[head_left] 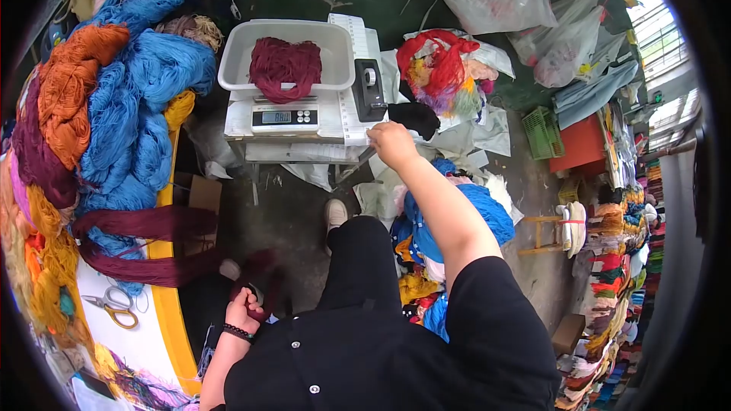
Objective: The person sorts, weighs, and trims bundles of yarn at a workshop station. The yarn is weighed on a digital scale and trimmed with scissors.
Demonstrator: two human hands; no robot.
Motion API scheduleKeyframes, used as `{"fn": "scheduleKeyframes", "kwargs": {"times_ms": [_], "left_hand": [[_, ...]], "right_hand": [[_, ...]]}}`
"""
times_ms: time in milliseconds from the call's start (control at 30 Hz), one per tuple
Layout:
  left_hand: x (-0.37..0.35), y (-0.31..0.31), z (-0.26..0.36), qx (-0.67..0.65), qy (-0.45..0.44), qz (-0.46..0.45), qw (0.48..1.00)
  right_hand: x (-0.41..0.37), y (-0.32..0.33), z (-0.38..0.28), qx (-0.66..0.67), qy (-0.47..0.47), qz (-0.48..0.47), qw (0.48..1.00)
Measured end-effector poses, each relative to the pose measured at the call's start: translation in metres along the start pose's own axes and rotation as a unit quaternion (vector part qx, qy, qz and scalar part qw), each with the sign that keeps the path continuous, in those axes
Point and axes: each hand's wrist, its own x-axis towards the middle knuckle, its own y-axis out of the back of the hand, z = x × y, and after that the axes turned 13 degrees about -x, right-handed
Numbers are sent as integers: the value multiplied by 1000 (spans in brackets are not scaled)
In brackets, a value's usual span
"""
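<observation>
My left hand (245, 309), low beside my left thigh, is closed around dark maroon yarn (257, 268) that looks blurred. From the table at left, a maroon skein (152, 222) stretches toward it. My right hand (393, 144) reaches to the right front corner of the scale table, fingers curled together beside a white label strip (349, 118); what they pinch is hidden. Just above it stands a black tape dispenser (371, 91). A bundle of maroon yarn (286, 68) lies in a white plastic tub (232, 57) on a digital scale (286, 117) with a lit display.
Scissors (116, 309) lie on the left table, which is heaped with blue yarn (126, 106) and orange yarn (76, 91). Piles of coloured yarn (449, 80) and blue yarn (487, 213) sit at right. A green basket (543, 134) and a stool (542, 234) stand farther right.
</observation>
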Motion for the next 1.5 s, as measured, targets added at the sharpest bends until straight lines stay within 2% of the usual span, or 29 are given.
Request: {"fn": "scheduleKeyframes", "kwargs": {"times_ms": [200, 333, 433, 733, 800, 867, 967, 1033, 1133, 1200, 1233, 1300, 1333, 1367, 1400, 1433, 1467, 1500], "left_hand": [[-1, -4, -1, 14, -3, 0, 1000], [-2, -4, 0, 4, -3, -5, 1000], [-1, -3, -1, 1, -4, 1, 1000], [-5, -6, 1, -8, 0, 4, 1000], [-8, -8, 2, -3, -2, 1, 1000], [-7, -9, 4, -15, 3, 6, 1000], [-7, -8, 2, -21, 12, 12, 1000], [-3, -8, 2, -24, 7, 11, 1000], [-2, -7, 1, -23, 9, 11, 1000], [-1, -2, 1, -31, 19, -2, 999], [-3, -3, 1, -31, 20, 1, 999], [-1, 1, 1, -40, 22, -9, 999], [0, 3, 2, -38, 22, -10, 999], [1, 4, 2, -36, 23, -13, 999], [1, 4, 3, -36, 22, -11, 999], [2, 4, 4, -36, 21, -9, 999], [3, 6, 5, -33, 21, -13, 999], [4, 8, 7, -42, 30, -16, 999]], "right_hand": [[1, -4, 4, -55, 35, -42, 997], [-3, 3, -2, -28, 30, -1, 999], [-4, 2, -3, -61, 40, -15, 997], [-14, 8, -14, -94, 1, -22, 995], [-12, 25, -27, -100, -1, 65, 993], [6, 62, -55, -79, -28, 171, 982], [50, 93, -88, 18, -3, 236, 971], [85, 102, -110, 19, 32, 172, 984], [134, 71, -124, -53, 97, 211, 971], [151, 47, -120, -96, 110, 197, 970], [154, 51, -122, -57, 116, 190, 973], [160, 60, -122, -62, 87, 147, 983], [165, 72, -119, 30, 81, 176, 981], [170, 84, -118, 230, -9, 126, 965], [177, 98, -116, 419, -98, 71, 900], [187, 133, -112, 577, -126, 46, 806], [193, 174, -109, 631, -84, 62, 769], [196, 215, -104, 633, -71, 69, 768]]}}
